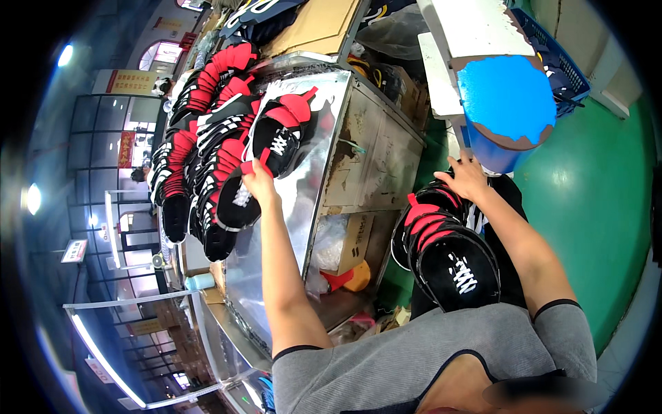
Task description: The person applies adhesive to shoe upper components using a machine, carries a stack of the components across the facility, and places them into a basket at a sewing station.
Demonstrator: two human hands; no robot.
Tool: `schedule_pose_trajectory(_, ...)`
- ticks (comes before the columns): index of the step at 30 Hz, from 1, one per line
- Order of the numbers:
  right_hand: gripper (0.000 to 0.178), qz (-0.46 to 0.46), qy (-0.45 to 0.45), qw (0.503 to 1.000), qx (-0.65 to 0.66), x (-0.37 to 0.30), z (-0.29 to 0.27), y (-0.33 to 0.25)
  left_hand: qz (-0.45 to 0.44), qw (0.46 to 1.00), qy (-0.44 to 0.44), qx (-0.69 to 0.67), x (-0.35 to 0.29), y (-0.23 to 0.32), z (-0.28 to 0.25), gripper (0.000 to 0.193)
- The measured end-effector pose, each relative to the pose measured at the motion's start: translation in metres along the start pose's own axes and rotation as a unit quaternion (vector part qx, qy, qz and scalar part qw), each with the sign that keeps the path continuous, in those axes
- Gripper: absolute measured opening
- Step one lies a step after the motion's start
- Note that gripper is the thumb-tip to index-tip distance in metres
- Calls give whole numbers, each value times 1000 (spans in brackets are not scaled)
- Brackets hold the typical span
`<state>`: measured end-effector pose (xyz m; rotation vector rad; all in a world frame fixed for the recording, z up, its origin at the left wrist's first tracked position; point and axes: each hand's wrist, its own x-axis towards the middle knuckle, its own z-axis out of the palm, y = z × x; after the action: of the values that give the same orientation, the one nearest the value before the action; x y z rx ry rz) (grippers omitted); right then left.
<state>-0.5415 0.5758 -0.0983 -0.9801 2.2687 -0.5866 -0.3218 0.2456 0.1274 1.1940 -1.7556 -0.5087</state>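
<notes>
Out over the metal-topped table (327, 117), my left hand (261, 185) pinches a black shoe upper (238, 205) by its red part. Just beyond it lies another black upper (276, 145) with white lacing marks and a red lining. Overlapping rows of red, black and white uppers (224, 159) cover the table's left part. On my lap rests a nested stack of black uppers (458, 269) with red linings. My right hand (467, 181) is at the far end of this stack, its fingers spread; whether they touch the uppers is hard to tell.
A round blue-topped stool (507, 96) stands ahead of my right hand, beside a white board (483, 27). Behind it is a blue plastic basket (579, 79). Under the table sit a cardboard box (355, 241) and plastic bags (327, 241). Cardboard sheets (310, 31) lie farther off.
</notes>
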Motion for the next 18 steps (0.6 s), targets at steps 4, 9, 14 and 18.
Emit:
schedule_pose_trajectory(4, 104, 92, -65, 964, 239, 0, 3, 29, -62, 962, -221, -145, 30, -2, 35, 38)
schedule_pose_trajectory(9, 114, 117, -79, 967, 211, -7, 15, 59, 173, 970, -72, 154, -51, 30, 46, 42)
schedule_pose_trajectory(14, 106, 95, 11, 974, 207, -14, 37, 59, 202, 798, -559, 102, -199, -13, 84, 73)
schedule_pose_trajectory(18, 99, 114, 27, 949, 293, -42, 40, 56, -375, 681, -617, -122, -262, -7, 85, 77)
